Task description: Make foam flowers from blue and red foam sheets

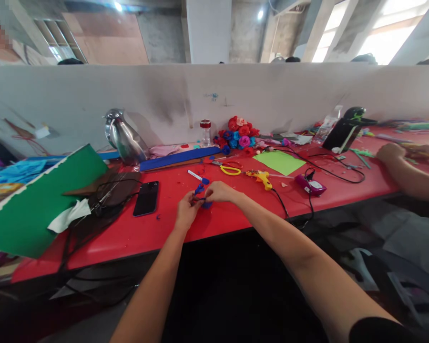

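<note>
Near the middle of the red table [178, 221], a small dark blue piece [199, 188] sticks up between my hands. My left hand [187, 209] has its fingers closed on the blue piece. My right hand [219, 191] pinches it from the other side, fingertips close to those of my left hand. More blue material [207, 205] shows just under my right hand. A white marker with a blue cap [196, 176] lies right behind the hands. What exactly the fingertips cover is hidden.
A black phone [146, 198] and steel jug [125, 138] are left. Yellow scissors [230, 168], a yellow glue gun [260, 179], green sheet [280, 163] and paper flowers [239, 136] lie beyond. A purple box [310, 185] with cables and another person's hands [393, 155] are right.
</note>
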The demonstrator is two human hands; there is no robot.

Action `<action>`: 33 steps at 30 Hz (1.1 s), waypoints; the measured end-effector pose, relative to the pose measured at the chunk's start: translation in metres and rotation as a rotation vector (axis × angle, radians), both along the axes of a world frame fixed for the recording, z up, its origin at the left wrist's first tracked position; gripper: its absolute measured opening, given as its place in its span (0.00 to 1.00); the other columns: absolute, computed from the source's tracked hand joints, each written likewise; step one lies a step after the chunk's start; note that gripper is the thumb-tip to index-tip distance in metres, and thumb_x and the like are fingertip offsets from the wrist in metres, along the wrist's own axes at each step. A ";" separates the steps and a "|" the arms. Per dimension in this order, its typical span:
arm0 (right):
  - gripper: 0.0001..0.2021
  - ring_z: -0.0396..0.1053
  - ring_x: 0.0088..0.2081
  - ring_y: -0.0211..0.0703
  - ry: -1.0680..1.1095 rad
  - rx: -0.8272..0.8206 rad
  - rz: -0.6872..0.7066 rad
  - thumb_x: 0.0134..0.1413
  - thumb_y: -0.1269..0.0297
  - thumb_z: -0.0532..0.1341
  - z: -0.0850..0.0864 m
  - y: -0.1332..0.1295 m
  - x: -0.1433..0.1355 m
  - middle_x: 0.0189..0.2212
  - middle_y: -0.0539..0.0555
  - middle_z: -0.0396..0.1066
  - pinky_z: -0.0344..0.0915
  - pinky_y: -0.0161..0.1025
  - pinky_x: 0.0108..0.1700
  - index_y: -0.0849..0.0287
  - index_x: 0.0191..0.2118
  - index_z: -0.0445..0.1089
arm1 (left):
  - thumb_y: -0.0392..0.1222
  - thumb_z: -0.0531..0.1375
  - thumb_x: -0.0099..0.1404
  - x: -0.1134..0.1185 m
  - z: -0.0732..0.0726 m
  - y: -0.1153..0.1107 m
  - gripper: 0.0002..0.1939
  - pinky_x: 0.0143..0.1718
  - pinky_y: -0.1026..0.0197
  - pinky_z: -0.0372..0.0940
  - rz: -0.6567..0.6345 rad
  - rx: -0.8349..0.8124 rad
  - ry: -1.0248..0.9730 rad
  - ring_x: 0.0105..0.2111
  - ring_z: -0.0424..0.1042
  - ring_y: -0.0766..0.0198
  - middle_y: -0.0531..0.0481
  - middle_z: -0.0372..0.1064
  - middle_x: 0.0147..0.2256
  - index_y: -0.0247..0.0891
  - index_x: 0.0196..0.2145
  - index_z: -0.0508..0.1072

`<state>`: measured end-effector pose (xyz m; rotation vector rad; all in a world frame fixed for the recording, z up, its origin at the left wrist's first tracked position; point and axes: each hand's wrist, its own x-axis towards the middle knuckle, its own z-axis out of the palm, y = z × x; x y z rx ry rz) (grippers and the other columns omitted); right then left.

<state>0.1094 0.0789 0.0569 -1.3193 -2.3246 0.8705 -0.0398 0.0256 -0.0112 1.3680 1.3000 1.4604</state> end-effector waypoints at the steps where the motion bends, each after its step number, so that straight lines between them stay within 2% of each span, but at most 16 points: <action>1: 0.04 0.69 0.29 0.42 0.054 -0.006 -0.047 0.36 0.70 0.65 -0.003 0.000 0.002 0.19 0.49 0.73 0.55 0.33 0.30 0.58 0.21 0.78 | 0.41 0.64 0.52 0.000 0.001 -0.001 0.14 0.27 0.65 0.58 0.019 0.020 0.005 0.24 0.64 0.68 0.54 0.68 0.26 0.37 0.38 0.71; 3: 0.06 0.68 0.29 0.41 0.179 -0.018 -0.162 0.39 0.68 0.63 -0.009 0.000 0.005 0.20 0.50 0.73 0.55 0.34 0.30 0.60 0.24 0.78 | 0.44 0.59 0.59 0.001 0.004 -0.003 0.10 0.26 0.65 0.57 0.064 0.058 -0.004 0.23 0.62 0.69 0.53 0.68 0.28 0.38 0.37 0.70; 6: 0.12 0.67 0.29 0.39 0.400 -0.056 -0.336 0.44 0.61 0.61 -0.020 -0.004 0.009 0.23 0.50 0.74 0.57 0.34 0.32 0.61 0.30 0.79 | 0.46 0.52 0.64 0.000 0.008 -0.006 0.10 0.25 0.65 0.56 0.094 0.087 -0.043 0.21 0.58 0.70 0.52 0.67 0.30 0.39 0.34 0.68; 11: 0.15 0.66 0.28 0.37 0.754 -0.170 -0.481 0.41 0.55 0.63 -0.035 -0.018 0.006 0.24 0.51 0.74 0.59 0.34 0.33 0.63 0.30 0.77 | 0.45 0.56 0.62 -0.003 0.011 -0.009 0.08 0.32 0.64 0.59 0.099 0.114 -0.052 0.25 0.62 0.68 0.53 0.66 0.28 0.39 0.33 0.68; 16: 0.14 0.64 0.25 0.35 1.014 -0.298 -0.534 0.34 0.55 0.66 -0.039 -0.031 -0.008 0.21 0.51 0.72 0.59 0.35 0.31 0.63 0.25 0.76 | 0.47 0.58 0.60 -0.003 0.014 -0.012 0.09 0.36 0.63 0.61 0.037 0.078 -0.098 0.29 0.65 0.66 0.53 0.68 0.27 0.39 0.29 0.68; 21: 0.11 0.64 0.24 0.35 1.183 -0.385 -0.576 0.32 0.57 0.68 -0.033 -0.037 -0.023 0.18 0.50 0.70 0.60 0.35 0.30 0.61 0.21 0.74 | 0.50 0.62 0.57 -0.003 0.015 -0.010 0.12 0.34 0.64 0.61 -0.047 0.048 -0.222 0.27 0.64 0.67 0.54 0.66 0.26 0.38 0.28 0.68; 27: 0.08 0.67 0.25 0.36 1.306 -0.435 -0.588 0.33 0.62 0.68 -0.023 -0.044 -0.037 0.19 0.50 0.72 0.62 0.35 0.33 0.61 0.19 0.74 | 0.51 0.65 0.52 -0.005 0.016 -0.008 0.15 0.32 0.66 0.60 -0.085 -0.009 -0.338 0.26 0.62 0.70 0.55 0.65 0.25 0.37 0.26 0.68; 33: 0.06 0.64 0.23 0.33 1.380 -0.455 -0.590 0.32 0.65 0.68 -0.018 -0.049 -0.044 0.16 0.48 0.70 0.59 0.34 0.29 0.61 0.18 0.74 | 0.52 0.66 0.50 -0.005 0.017 -0.008 0.17 0.31 0.66 0.59 -0.106 -0.016 -0.336 0.25 0.62 0.70 0.55 0.64 0.24 0.37 0.25 0.68</action>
